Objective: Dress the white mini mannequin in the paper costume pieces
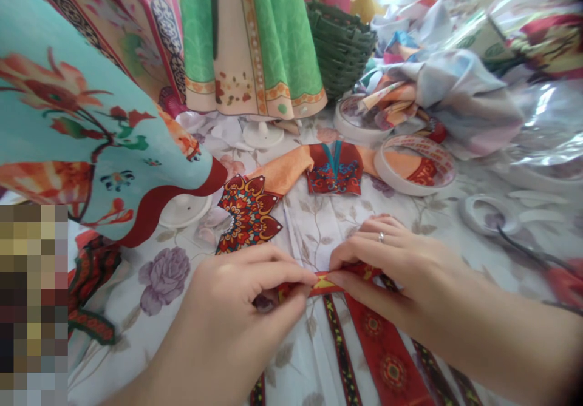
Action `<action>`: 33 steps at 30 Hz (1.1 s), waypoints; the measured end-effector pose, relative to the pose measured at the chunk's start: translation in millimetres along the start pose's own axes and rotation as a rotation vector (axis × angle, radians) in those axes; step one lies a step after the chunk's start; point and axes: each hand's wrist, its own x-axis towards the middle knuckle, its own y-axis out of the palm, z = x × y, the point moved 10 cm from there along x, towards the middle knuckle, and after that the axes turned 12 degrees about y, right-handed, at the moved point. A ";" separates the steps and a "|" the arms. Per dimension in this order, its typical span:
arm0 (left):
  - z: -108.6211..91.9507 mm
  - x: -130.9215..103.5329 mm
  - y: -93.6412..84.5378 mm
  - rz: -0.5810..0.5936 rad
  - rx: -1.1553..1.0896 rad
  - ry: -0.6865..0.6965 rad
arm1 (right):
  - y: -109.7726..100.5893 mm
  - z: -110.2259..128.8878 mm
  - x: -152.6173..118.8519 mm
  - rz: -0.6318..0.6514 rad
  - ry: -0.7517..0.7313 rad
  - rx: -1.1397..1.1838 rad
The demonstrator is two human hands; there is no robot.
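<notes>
A narrow red and yellow fabric band [323, 283] stretches between my hands low over the table. My left hand [248, 290] pinches it between thumb and fingers near its middle. Just to the right, my right hand [394, 257], with a ring on one finger, grips the same band; my fingers hide part of it. Below the band lie a wide red patterned strip [387, 357] and thin dark strips [339, 351] with yellow marks. Beyond my hands lies a small red doll top [334, 172] with orange sleeves. A pointed, patterned collar piece [255, 215] sits left of it.
A roll of tape [387, 172] rests on the right sleeve. Scissors [523, 242] lie at right, near another ring [485, 212]. Doll dresses in blue [104, 127] and green [286, 48] stand at the back left, beside a dark green basket [339, 48]. Crumpled cloth [469, 99] piles up behind.
</notes>
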 end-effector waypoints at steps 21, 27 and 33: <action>-12.9 0.7 -0.1 -0.005 0.067 0.107 | 1.7 9.5 -2.3 0.017 -0.083 -0.066; -19.2 0.5 1.0 0.004 0.110 0.148 | 1.6 7.4 0.0 0.010 -0.046 -0.054; -22.3 -3.3 1.7 -0.005 0.140 0.178 | 0.1 6.9 0.0 -0.016 -0.021 -0.072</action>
